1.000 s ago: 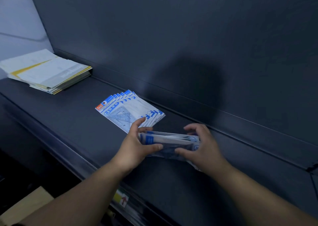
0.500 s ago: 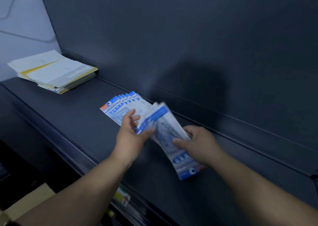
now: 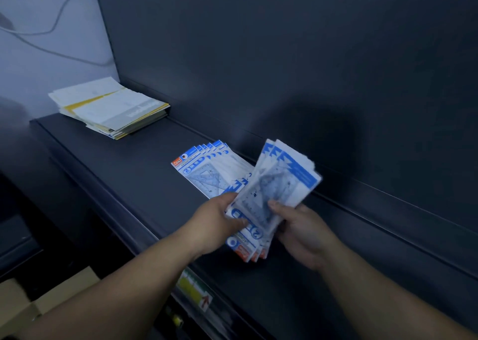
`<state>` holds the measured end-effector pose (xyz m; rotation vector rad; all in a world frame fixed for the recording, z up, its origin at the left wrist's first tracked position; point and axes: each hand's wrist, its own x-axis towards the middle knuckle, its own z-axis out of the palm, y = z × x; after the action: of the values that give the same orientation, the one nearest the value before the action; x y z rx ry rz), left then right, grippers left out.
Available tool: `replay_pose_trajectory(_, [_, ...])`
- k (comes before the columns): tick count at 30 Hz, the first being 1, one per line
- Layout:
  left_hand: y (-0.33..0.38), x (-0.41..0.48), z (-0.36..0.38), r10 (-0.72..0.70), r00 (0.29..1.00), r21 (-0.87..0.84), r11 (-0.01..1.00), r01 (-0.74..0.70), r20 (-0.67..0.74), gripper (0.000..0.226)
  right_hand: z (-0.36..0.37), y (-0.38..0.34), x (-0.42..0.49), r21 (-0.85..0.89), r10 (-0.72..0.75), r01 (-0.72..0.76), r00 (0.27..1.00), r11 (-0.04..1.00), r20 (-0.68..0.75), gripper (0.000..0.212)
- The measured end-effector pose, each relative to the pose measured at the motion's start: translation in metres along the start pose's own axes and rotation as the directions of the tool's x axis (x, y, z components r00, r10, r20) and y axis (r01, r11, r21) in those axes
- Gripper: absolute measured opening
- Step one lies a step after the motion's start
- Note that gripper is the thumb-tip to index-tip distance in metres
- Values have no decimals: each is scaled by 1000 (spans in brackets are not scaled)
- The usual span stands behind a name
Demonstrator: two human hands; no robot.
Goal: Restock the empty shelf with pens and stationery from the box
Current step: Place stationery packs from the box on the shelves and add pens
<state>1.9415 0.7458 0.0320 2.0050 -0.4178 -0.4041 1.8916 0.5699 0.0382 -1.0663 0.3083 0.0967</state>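
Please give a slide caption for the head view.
The left hand and right hand hold a bundle of blue-and-white plastic packets over the dark metal shelf, beside a laid-out row.

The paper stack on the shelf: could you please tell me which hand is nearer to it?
Left. The left hand holds the packets to the right of the paper stack; the right hand holds them farther right.

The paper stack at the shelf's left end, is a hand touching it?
No, the paper stack lies alone, while the left hand and right hand both grip a bundle of blue packets.
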Motion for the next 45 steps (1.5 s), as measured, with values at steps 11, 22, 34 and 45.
replay_pose_trajectory(11, [0, 20, -21, 92, 985, 417, 908, -24, -144, 22, -57, -2, -11, -581, -300, 200, 951, 789, -80, 39])
replay_pose_trajectory(22, [-32, 16, -4, -85, 984, 48, 994, 93, -156, 43, -46, -1, -9, -869, -57, 10, 998, 494, -21, 63])
replay_pose_trajectory(34, [-58, 25, -46, -170, 811, -378, 923, -67, -560, 58, 46, 14, 66, -485, 5, -20, 999, 874, -33, 43])
replay_pose_trajectory(45, [-75, 37, -54, -23, 939, 378, 912, 161, -344, 102, 75, 42, 113, -967, -453, 217, 882, 136, 134, 36])
